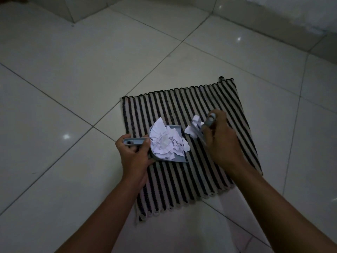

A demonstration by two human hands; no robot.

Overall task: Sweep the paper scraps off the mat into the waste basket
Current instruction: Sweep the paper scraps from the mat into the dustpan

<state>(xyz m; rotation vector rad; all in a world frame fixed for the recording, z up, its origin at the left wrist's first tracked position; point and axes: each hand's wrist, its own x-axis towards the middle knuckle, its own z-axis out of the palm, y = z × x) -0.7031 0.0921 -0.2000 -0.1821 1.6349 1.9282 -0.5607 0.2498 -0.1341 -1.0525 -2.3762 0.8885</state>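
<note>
While the left hand [134, 156] grips a grey plastic dustpan [164, 143] heaped with crumpled paper scraps [166, 141] at frame centre, the right hand [222, 143] clasps a blurred brush [202, 131] on the ribbed striped mat [191, 176]; glossy tiles [73, 79] surround.

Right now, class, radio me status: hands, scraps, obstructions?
Left hand grips dustpan handle. Right hand grips brush, blurred. Most paper scraps in dustpan, few at brush. Waste basket out of view.

One mat [191, 110], one dustpan [179, 156], one brush [209, 123], two hands: left hand [134, 156], right hand [222, 141]; paper scraps [164, 143] many, count unclear.
</note>
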